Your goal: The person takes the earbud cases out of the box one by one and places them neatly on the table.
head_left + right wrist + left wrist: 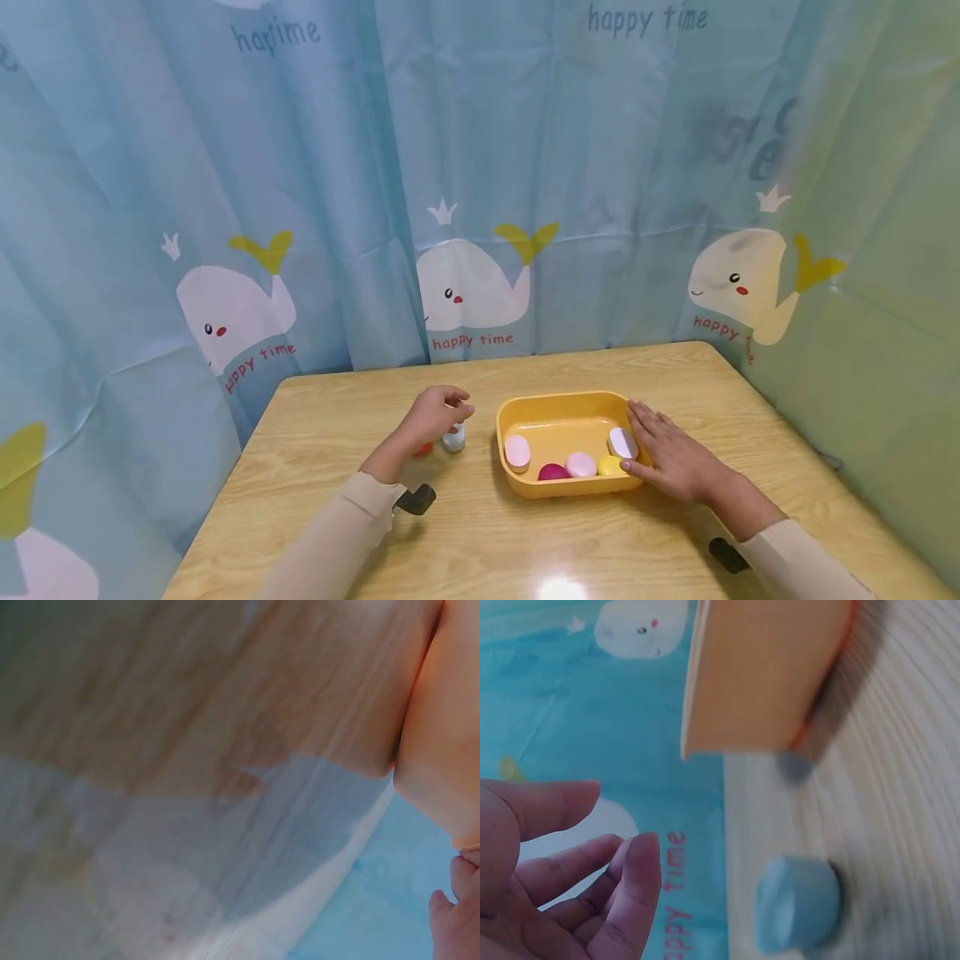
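Observation:
My left hand (438,414) hovers over the table, fingers loosely bent and holding nothing. Just under its fingertips stands a small, short light-blue rounded piece (453,438); the left wrist view shows this blue piece (798,904) on the wood, apart from the fingers. A red piece (423,449) peeks out beside my left wrist, mostly hidden. My right hand (675,454) rests at the right side of a yellow-orange plastic basin (513,481), its fingers straight along the rim and the thumb over the near corner. In the right wrist view, fingertips (463,881) touch the rim.
Inside the basin lie a pale pink oval piece (517,452), a magenta piece (553,472), a pink piece (581,465), a yellow piece (611,467) and a white piece (622,443). A blue whale-print curtain (480,167) hangs behind the wooden table (480,550).

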### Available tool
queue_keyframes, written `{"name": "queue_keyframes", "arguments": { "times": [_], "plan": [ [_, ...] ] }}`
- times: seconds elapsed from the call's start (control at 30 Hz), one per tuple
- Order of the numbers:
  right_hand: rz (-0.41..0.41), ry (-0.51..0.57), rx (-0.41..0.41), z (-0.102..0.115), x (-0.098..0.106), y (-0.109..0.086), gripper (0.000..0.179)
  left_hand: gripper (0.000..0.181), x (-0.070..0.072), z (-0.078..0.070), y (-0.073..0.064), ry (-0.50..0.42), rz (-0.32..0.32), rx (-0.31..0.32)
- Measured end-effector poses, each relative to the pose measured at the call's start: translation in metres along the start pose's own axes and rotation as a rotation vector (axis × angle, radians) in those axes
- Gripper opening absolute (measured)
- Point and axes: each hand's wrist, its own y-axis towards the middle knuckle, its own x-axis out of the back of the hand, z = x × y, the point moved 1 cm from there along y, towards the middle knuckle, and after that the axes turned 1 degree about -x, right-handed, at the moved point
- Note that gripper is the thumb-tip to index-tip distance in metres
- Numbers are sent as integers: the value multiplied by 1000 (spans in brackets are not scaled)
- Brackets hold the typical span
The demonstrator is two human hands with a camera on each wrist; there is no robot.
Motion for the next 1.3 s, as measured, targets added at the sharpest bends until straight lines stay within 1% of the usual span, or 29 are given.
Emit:
{"name": "queue_keyframes", "arguments": {
  "times": [0.1, 0.2, 0.33, 0.57, 0.7, 0.8, 0.93, 1.07, 1.3],
  "plan": [
    [-7, 2, 10, 1, -2, -1, 83, 32, -8, -7, 3, -43, 21, 11],
    [-6, 15, 9, 3, -4, -1, 83, 32, -16, -14, 5, -60, 40, 8],
    [6, 23, 2, 5, -6, 0, 83, 34, -28, -20, 7, -42, 72, -17],
    [6, 7, 7, 4, -6, 1, 83, 34, -52, -36, 10, -63, 119, -43],
    [-2, -2, 10, 3, -5, 0, 83, 35, -67, -44, 16, -46, 153, -62],
    [-26, -6, 28, 3, -4, -1, 83, 35, -78, -47, 23, -27, 165, -69],
    [-36, -5, 32, 3, -3, -2, 82, 36, -90, -51, 33, -36, 181, -62],
    [-3, 4, 2, 3, -2, -4, 83, 36, -100, -58, 41, -66, 198, -39],
    [3, 5, -4, 3, 2, -3, 83, 36, -116, -71, 49, -59, 216, -9]
  ]
}}
